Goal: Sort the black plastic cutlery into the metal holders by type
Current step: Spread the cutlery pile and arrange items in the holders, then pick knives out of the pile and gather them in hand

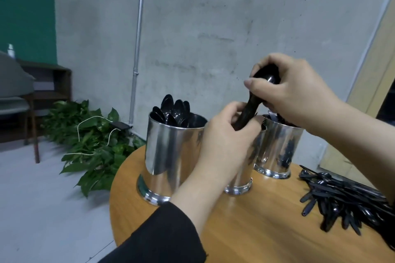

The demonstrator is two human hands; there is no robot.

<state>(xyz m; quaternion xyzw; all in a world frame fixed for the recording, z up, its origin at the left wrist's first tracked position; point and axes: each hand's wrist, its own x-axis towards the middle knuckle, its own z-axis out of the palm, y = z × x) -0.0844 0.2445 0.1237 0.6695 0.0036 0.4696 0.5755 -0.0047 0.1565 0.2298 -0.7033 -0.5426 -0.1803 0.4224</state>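
While the round wooden table [245,226] carries three metal holders, sorting looks partway done. Biggest holder, left [171,156]: already packed with black spoons [173,111], bowls up. Middle holder [239,186]: mostly hidden behind the left hand, contents not visible. Right holder [277,151]: some dark cutlery inside, type unclear. Unsorted pile of black cutlery [346,200] lies at the table's right edge, well apart from the holders, so plenty is left; pile looks like a fair share of the job.

Grip: both hands are on one bundle of spoons [254,104], held upright-ish, tilted, above the gap between middle and right holders. Left hand [226,145] curls around the handle end, fingers wrapped. Right hand [299,94] cups the bowl end from above, thumb and fingers curled round the bowls [267,76]. Neither hand spread. Judging by type, the bundle belongs in the left holder with the other spoons. How many spoons are in the bundle cannot be told.

Background: leafy plant [92,147] on the floor, chair [19,100] far left.
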